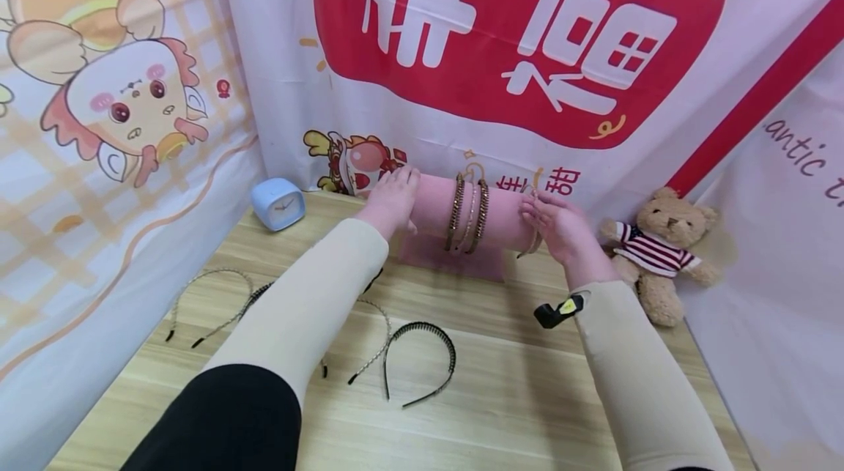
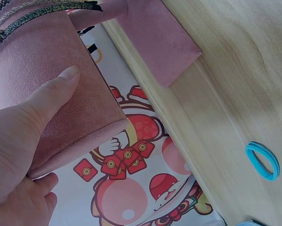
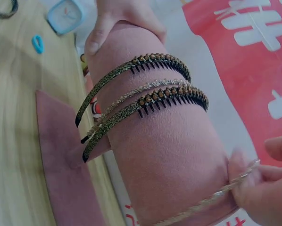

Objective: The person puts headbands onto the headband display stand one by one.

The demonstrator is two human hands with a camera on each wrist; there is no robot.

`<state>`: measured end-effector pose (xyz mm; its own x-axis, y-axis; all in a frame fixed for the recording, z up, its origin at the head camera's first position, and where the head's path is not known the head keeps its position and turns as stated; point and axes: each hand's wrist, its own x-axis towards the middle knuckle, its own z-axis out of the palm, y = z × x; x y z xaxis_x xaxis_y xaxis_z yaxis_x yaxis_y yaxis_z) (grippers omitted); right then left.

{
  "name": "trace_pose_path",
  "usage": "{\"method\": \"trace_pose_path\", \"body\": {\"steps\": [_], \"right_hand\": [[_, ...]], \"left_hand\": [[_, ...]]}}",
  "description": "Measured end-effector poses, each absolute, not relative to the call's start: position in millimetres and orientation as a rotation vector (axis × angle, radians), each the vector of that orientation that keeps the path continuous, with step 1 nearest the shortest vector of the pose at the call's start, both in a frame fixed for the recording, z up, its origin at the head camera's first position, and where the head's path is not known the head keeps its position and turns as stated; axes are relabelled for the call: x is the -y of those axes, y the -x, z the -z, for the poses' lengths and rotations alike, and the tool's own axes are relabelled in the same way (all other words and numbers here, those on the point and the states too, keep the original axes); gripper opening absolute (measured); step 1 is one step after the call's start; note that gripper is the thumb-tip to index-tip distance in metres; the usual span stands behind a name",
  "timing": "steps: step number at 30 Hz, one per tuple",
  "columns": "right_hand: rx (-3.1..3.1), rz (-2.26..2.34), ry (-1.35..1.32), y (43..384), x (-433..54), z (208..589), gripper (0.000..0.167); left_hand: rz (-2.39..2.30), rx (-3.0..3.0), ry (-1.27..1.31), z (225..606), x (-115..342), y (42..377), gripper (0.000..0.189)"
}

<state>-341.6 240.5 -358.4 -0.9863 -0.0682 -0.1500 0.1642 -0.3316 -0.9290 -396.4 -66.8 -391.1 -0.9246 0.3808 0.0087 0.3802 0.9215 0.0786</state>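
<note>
My left hand grips the left end of a pink velvety roll-shaped display stand, thumb on top and fingers round the end. Around the middle of the roll sit two dark headbands with brown beads and comb teeth, the near headband and the far headband. Between them lies a thin pale beaded headband. At the roll's right end, my right hand pinches a thin pale twisted headband that lies across the roll.
Several headbands lie on the wooden table, including a black toothed headband in front. A blue clock stands back left, a teddy bear at right. A blue hair tie lies near the stand. Printed cloth walls surround the table.
</note>
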Motion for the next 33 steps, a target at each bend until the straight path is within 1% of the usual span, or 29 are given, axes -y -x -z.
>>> {"method": "trace_pose_path", "body": {"steps": [3,5,11,14,19,24,28,33], "right_hand": [[-1.929,2.357,-0.161,337,-234,353,0.046],[-2.1,2.26,-0.17,335,-231,350,0.051],[-2.403,1.978,-0.157,328,-234,346,0.057],[-2.52,1.852,-0.11,327,-239,345,0.057],[-2.797,1.452,0.077,330,-252,349,0.06],[-2.932,1.005,0.382,339,-264,362,0.068],[-2.973,0.92,0.517,344,-269,374,0.071],[-3.024,0.943,0.607,348,-269,383,0.068]], "left_hand": [[-0.127,-3.071,-0.6,391,67,396,0.124],[-0.128,-3.07,-0.599,390,67,395,0.123],[-0.122,-3.071,-0.605,390,67,395,0.122],[-0.124,-3.068,-0.606,390,66,396,0.123],[-0.127,-3.07,-0.598,391,66,396,0.124],[-0.122,-3.068,-0.605,393,67,397,0.124],[-0.12,-3.063,-0.607,393,67,397,0.124],[-0.132,-3.072,-0.606,392,67,396,0.124]]}}
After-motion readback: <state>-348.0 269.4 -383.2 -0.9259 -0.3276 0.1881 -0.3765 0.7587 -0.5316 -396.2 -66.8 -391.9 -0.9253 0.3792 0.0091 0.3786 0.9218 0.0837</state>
